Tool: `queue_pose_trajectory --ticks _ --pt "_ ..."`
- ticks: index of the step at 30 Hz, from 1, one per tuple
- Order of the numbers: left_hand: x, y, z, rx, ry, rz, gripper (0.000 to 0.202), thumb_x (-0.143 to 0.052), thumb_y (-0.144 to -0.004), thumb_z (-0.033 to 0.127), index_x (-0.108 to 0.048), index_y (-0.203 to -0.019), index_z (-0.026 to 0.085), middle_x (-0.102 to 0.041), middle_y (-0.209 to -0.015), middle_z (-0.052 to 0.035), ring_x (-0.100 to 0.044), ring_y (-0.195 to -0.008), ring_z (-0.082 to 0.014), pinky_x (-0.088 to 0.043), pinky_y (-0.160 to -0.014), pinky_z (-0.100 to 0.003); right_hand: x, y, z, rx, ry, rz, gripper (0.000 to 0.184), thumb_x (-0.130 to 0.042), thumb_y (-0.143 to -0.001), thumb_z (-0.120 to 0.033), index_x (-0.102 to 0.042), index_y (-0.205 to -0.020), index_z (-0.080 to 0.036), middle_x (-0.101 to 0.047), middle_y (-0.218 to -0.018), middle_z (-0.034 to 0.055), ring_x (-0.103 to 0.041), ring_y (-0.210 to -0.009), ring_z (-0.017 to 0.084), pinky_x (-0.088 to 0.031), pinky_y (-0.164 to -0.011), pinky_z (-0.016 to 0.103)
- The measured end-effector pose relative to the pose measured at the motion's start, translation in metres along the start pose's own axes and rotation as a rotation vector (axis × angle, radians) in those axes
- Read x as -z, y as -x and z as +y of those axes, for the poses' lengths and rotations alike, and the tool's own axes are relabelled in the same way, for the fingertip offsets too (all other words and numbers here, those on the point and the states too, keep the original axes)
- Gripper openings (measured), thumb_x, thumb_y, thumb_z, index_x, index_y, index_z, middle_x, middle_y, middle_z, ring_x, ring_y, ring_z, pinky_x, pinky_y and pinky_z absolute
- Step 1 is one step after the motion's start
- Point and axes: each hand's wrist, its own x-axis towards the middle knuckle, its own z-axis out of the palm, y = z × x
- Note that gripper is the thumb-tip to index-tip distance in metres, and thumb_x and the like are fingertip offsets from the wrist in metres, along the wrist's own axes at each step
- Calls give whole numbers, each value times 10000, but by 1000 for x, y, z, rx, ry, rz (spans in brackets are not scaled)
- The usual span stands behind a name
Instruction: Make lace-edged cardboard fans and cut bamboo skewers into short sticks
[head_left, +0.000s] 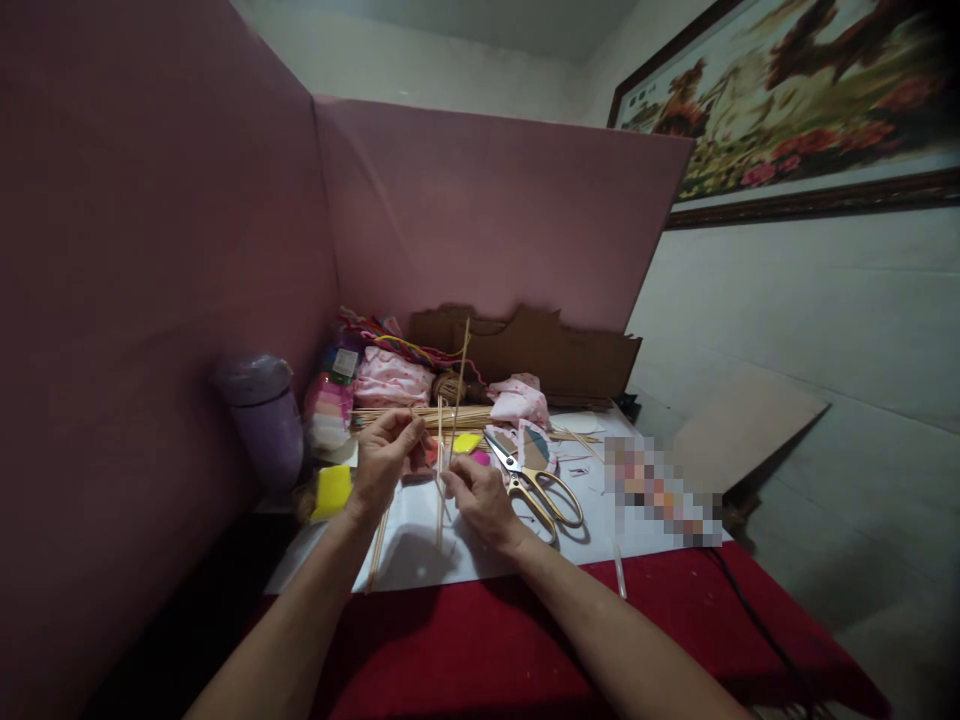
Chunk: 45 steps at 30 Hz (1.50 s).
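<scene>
Head view: at the middle of the frame, the right hand [480,497] has its thumb and fingers closed narrowly on a thin stick [460,385], which rises from the fingertips, leaning slightly right at its top. A second stick [440,440] runs nearly vertical just left of it; whether the fingers grip that one too, I cannot tell. The left hand [388,455], left of centre, has thumb and forefinger pinched together; what sits between them is too small to tell.

Right of the right hand, scissors [534,488] lie with handles toward the lower right on white paper [409,560]. A yellow piece [466,442] lies beyond the right hand, near centre. Behind the hands lies a bundle [480,415] of sticks, with torn cardboard [540,360] standing beyond it. Red cloth [450,650] fills the bottom centre; a purple cup [266,435] stands at left.
</scene>
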Motion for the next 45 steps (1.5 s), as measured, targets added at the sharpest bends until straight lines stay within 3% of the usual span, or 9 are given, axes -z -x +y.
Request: queue_pose_trajectory --ticks 4,10,26,34,45 --pt "-3 2 -3 10 -100 -53 210 -628 -749 305 -528 -657 145 -588 -534 11 -467 -376 -68 -361 -366 -182 1 -2 4 7 70 29 214 -465 -866 -249 -503 -664 -190 -569 -585 -8 -520 -543 113 -354 -551 206" --pt "-4 3 -8 -69 -229 31 193 -626 -751 307 -533 -677 155 -553 -530 32 -461 -394 -60 -357 -376 -170 7 -1 4 91 172 23 196 -480 -850 -205 -491 -655 -190 -551 -598 -9 -508 -558 117 -342 -571 216" --pt "-8 6 -12 -35 -160 -43 198 -622 -757 324 -543 -687 157 -583 -547 27 -470 -390 -58 -377 -391 -176 7 -2 3 167 -44 -107 126 -434 -821 -155 -518 -736 -194 -510 -631 -12 -461 -577 117 -348 -556 209" --pt "-11 6 -20 7 -44 -27 178 -661 -717 313 -559 -758 173 -597 -557 36 -446 -380 -52 -366 -375 -170 7 -2 3 155 -47 -79 160 -424 -787 -107 -473 -663 -195 -464 -586 -28 -441 -538 106 -327 -538 204" --pt "-16 8 -17 -2 -26 -17 145 -671 -687 278 -590 -714 162 -632 -585 10 -446 -393 -50 -359 -393 -175 8 -1 1 161 -80 -99 152 -425 -796 -125 -527 -707 -193 -536 -617 -11 -483 -558 111 -367 -547 206"
